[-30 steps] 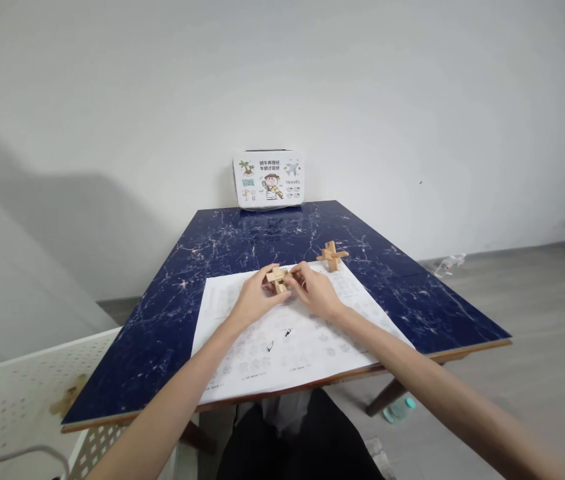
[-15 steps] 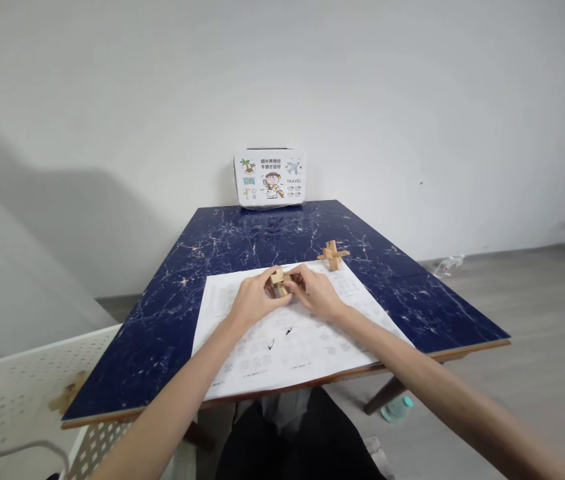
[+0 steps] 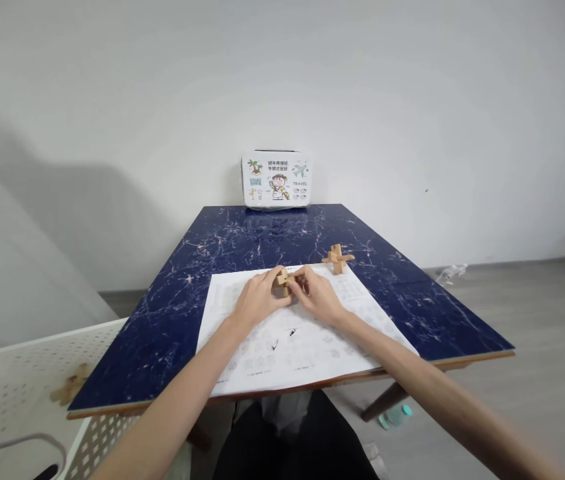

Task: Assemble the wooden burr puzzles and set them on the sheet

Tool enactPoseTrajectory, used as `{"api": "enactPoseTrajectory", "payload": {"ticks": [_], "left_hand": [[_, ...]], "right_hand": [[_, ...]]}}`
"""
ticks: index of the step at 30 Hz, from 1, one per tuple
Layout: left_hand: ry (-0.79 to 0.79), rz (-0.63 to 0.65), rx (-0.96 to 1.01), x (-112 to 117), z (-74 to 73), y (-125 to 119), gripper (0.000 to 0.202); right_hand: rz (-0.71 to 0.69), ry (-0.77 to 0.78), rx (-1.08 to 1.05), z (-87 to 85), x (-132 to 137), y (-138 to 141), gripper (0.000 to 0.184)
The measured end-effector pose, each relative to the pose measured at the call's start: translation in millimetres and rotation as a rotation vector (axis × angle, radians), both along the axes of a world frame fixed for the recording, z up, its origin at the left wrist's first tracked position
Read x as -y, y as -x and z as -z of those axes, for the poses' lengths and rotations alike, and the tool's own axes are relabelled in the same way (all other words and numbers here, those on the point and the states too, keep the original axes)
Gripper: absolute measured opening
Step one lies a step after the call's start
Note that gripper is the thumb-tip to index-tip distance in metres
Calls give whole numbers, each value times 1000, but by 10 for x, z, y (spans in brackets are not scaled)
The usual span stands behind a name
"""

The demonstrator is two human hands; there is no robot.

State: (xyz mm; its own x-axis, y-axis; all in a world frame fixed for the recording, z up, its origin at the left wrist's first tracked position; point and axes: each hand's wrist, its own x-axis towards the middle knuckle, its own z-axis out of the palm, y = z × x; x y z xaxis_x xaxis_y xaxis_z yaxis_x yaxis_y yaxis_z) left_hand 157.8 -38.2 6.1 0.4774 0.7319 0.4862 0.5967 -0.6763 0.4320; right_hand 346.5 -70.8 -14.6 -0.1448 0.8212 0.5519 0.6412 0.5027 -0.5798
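Note:
Between both hands, over the printed paper sheet (image 3: 262, 363), is a small wooden interlocking puzzle (image 3: 284, 281) made of light blocks. My left hand (image 3: 257, 297) wraps its fingers and thumb around the puzzle's left side. From the right, my right hand (image 3: 318, 293) pinches a part of it with thumb and fingertips; the fingers hide some of the pieces. A second wooden puzzle (image 3: 338, 259), cross-shaped with bars sticking out, stands at the sheet's far right corner, touching neither hand.
The sheet lies on a dark blue marbled table (image 3: 162, 340). A white cartoon case (image 3: 277, 180) stands at the back against the wall. Left and below are a white perforated basket (image 3: 12, 373) and more wooden pieces (image 3: 70, 387). A bottle (image 3: 396, 417) is on the floor.
The puzzle in my hands looks slightly turned, and my right fingers have shifted a little on it. The whole view has moved slightly; the second puzzle stays put.

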Motion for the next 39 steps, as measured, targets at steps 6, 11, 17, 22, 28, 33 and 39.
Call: {"api": "enactPoseTrajectory", "payload": {"ticks": [6, 11, 17, 22, 28, 33, 39], "left_hand": [[53, 82, 27, 18, -7, 37, 50], [128, 104, 130, 18, -9, 34, 52], [202, 54, 274, -3, -46, 16, 58], [291, 190, 418, -17, -68, 11, 51], [316, 255, 428, 0, -91, 0, 45], [260, 275, 353, 12, -101, 38, 51], [186, 271, 257, 43, -137, 72, 55]], "right_hand": [[-69, -17, 0, -30, 41, -8, 17], [-82, 16, -162, -82, 48, 4, 22], [-56, 130, -331, -50, -72, 3, 33], [-202, 234, -447, -8, -139, -36, 37], [-255, 316, -397, -45, -136, -51, 45], [-357, 475, -481, -81, -146, -78, 54], [-431, 564, -524, -112, -126, -113, 54]]}}
